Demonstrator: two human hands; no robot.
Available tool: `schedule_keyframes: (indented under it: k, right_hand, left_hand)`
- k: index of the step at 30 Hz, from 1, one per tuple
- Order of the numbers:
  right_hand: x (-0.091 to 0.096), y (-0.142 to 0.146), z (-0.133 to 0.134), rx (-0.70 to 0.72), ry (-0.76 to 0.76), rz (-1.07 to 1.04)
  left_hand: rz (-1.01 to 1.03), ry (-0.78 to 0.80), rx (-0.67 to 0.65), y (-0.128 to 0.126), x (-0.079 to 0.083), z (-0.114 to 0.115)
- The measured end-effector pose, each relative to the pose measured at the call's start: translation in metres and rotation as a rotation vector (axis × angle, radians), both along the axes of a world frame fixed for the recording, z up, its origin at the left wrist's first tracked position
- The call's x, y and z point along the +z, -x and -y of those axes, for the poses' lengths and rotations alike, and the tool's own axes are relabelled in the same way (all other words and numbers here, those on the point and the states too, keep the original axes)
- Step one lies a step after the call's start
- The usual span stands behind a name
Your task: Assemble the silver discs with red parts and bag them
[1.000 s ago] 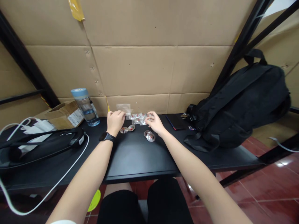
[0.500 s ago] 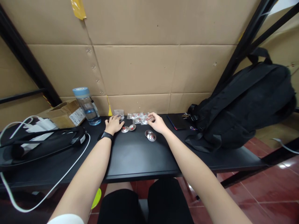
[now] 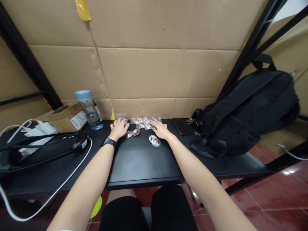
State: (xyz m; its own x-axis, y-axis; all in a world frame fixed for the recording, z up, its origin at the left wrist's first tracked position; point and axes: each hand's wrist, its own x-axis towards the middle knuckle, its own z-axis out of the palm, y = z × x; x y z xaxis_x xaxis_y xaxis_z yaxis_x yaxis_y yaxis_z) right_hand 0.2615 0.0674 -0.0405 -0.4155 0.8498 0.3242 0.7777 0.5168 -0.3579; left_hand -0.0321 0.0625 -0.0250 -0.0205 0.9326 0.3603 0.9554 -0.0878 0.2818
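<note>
Sorting step, by the look: left hand laid flat by discs on counter, fingers spread; right hand laid on packets, grip unclear. Careful single pinch needed next.

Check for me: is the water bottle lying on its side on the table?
No, the water bottle stands upright with its blue cap on top, at the back of the table beside the cardboard box.
</note>
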Motion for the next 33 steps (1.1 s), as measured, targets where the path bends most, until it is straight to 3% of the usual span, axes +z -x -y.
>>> schedule_keyframes:
  k: [6,10,14,22,28,30,33]
  right_hand:
    - [0.002,0.000,-0.003,-0.017,0.044,-0.012]
    - [0.001,0.003,-0.004,-0.114,0.064,-0.103]
    - [0.000,0.006,-0.007,-0.104,0.014,-0.140]
    - [0.014,0.006,0.000,-0.088,-0.063,-0.486]
    - [0.024,0.022,0.021,0.122,-0.030,-0.672]
    - [0.026,0.028,0.025,0.156,0.037,-0.744]
    - [0.027,0.031,0.025,0.161,0.126,-0.866]
  left_hand:
    - [0.134,-0.103,-0.242,-0.039,0.010,0.024]
    - [0.093,-0.150,-0.371,-0.066,0.014,0.040]
    - [0.051,-0.135,-0.459,-0.079,0.014,0.048]
    - [0.181,-0.097,-0.434,-0.077,0.013,0.045]
    - [0.471,-0.049,-0.166,-0.081,0.023,0.048]
    - [0.477,-0.031,-0.203,-0.079,0.025,0.049]
    - [0.461,-0.020,-0.401,-0.073,0.025,0.048]
